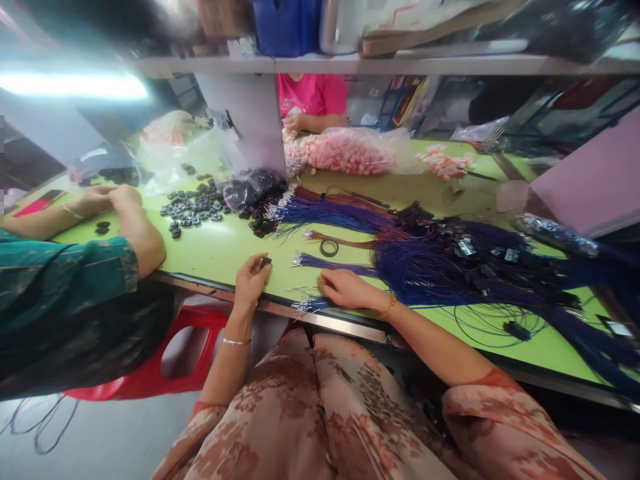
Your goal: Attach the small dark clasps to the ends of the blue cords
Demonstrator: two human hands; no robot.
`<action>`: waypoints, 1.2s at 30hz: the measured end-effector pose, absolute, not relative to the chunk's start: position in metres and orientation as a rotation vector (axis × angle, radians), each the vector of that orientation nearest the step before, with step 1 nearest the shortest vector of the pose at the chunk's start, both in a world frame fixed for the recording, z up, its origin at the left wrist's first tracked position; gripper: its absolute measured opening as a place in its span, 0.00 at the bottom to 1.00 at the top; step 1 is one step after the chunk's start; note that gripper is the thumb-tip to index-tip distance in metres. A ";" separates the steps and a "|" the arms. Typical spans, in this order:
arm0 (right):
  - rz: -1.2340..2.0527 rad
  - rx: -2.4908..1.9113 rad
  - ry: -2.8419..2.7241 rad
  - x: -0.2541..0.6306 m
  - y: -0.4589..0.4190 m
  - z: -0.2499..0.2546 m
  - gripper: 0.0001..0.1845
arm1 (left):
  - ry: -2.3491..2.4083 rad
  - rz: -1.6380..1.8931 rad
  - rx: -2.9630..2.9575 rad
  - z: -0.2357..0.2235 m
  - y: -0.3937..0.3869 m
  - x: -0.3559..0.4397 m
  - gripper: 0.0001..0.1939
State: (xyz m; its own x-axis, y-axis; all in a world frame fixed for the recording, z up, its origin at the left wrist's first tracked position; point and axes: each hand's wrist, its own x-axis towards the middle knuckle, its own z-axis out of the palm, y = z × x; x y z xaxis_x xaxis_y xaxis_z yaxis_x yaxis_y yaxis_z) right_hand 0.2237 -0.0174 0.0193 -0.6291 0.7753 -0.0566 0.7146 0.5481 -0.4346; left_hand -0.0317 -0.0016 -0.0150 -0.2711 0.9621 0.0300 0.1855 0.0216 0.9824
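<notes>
My left hand [251, 280] is closed in a pinch on a small black connector housing [265, 263] near the front edge of the green table. To its right, my right hand [347, 289] rests low over the table with its fingers curled together. Blue wires [313, 304] with bare metal ends run beside and under that hand; whether the fingertips grip one is hidden. Just beyond lie another bundle of blue wires [333, 265], a thin brown bundle [343, 241] and a roll of dark tape [329, 248].
Many loose black housings [197, 203] lie left of centre beside a plastic bag [253, 189]. A large wire heap [430, 260] covers the right side. A co-worker's arms [135, 223] are at the left, by a red stool [195, 347]. Another person [315, 100] sits opposite, behind pink pieces [345, 152].
</notes>
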 end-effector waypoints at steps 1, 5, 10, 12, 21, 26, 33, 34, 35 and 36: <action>0.677 -1.255 -2.593 0.225 -0.016 0.019 0.08 | 1.466 1.344 1.105 -0.014 -0.004 -0.029 0.21; 0.700 -1.176 -2.483 0.228 -0.013 0.016 0.06 | 1.211 1.338 0.850 -0.006 -0.015 -0.017 0.23; 0.682 -1.187 -2.380 0.230 -0.015 0.018 0.05 | 1.028 1.300 0.683 -0.002 -0.023 -0.009 0.18; 0.717 -1.250 -2.332 0.228 -0.015 0.021 0.04 | 1.024 1.350 0.650 -0.004 -0.023 -0.009 0.15; 1.048 -1.092 -2.131 0.187 -0.013 0.034 0.04 | 1.027 1.422 0.560 -0.009 -0.028 -0.007 0.14; 1.108 -1.046 -2.056 0.174 -0.018 0.038 0.05 | 0.924 1.328 0.530 -0.009 -0.036 -0.001 0.15; 0.834 -1.141 -2.068 0.181 -0.022 0.034 0.05 | 0.838 1.203 0.481 -0.003 -0.042 0.011 0.13; 0.791 -1.150 -2.083 0.182 -0.023 0.034 0.05 | 0.831 1.189 0.486 -0.002 -0.042 0.013 0.13; 0.759 -1.159 -2.095 0.182 -0.023 0.033 0.05 | 0.827 1.178 0.494 -0.002 -0.043 0.014 0.13; 0.739 -1.167 -2.103 0.183 -0.024 0.033 0.05 | 0.824 1.172 0.503 -0.002 -0.043 0.015 0.13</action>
State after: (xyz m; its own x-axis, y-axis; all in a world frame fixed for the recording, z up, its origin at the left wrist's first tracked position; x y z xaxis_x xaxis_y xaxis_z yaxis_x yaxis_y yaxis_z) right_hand 0.1829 -0.0238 0.0332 -0.4215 0.8737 0.2427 0.5297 0.4544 -0.7162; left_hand 0.0146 -0.0429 -0.0021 0.1560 0.9412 -0.2996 -0.6005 0.3312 0.7278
